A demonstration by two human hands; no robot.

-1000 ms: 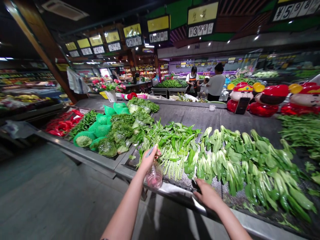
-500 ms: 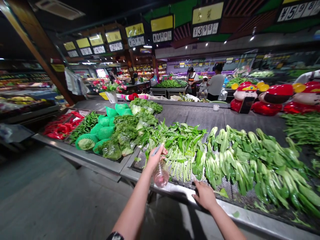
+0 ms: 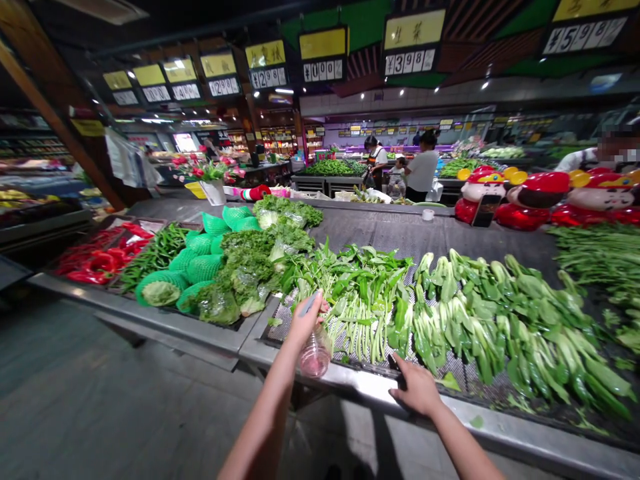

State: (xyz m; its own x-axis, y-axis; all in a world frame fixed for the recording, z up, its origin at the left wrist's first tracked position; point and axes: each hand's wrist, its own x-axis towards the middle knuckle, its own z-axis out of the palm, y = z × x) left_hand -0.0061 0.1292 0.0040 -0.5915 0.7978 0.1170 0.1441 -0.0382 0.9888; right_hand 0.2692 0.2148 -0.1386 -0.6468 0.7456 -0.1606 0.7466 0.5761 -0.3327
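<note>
My left hand is closed around the neck of a clear spray bottle with a grey top and a pinkish base. The bottle hangs over the stall's front edge, just before a row of leafy greens with pale stems. On the metal front rail rests my right hand, its index finger stretched towards the mesh and its thumb apart. Nothing shows in its fingers. Close to it lie a loose leaf and bunches of bok choy.
Leftward are curly lettuce, net-wrapped green heads, green peppers and red peppers. Red figurines and a phone stand along the back ledge. Several people are beyond the stall, and price signs hang overhead.
My right hand had a dark thing at its fingers a second ago; now none shows there, and its index finger is extended. My left hand keeps the spray bottle. The view has shifted slightly.
</note>
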